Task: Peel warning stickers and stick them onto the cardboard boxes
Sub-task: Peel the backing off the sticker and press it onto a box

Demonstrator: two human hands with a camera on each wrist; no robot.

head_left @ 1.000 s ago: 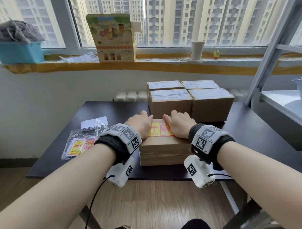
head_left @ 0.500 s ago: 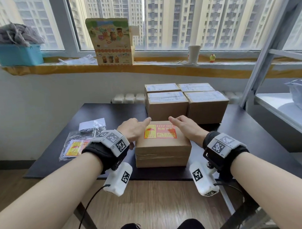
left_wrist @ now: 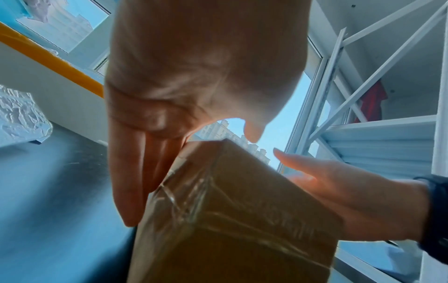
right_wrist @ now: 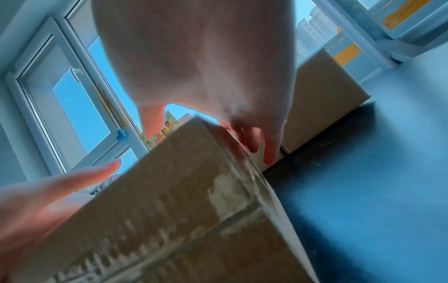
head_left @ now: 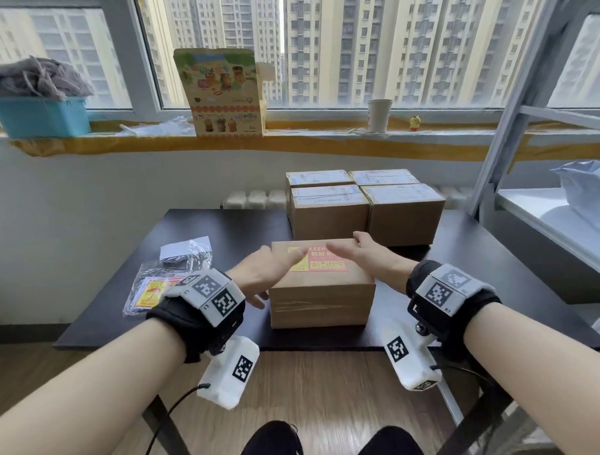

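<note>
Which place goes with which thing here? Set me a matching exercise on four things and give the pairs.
Things:
1. warning sticker
2. paper cup
3. bag of stickers
4. blue basket

Places:
A. far left of the windowsill, with grey cloth in it
B. on top of the nearest cardboard box
C. on the black table, left of the left hand
D. on the windowsill beside a small yellow figure

Pairs: 1-B, 2-D, 3-C, 4-A
</note>
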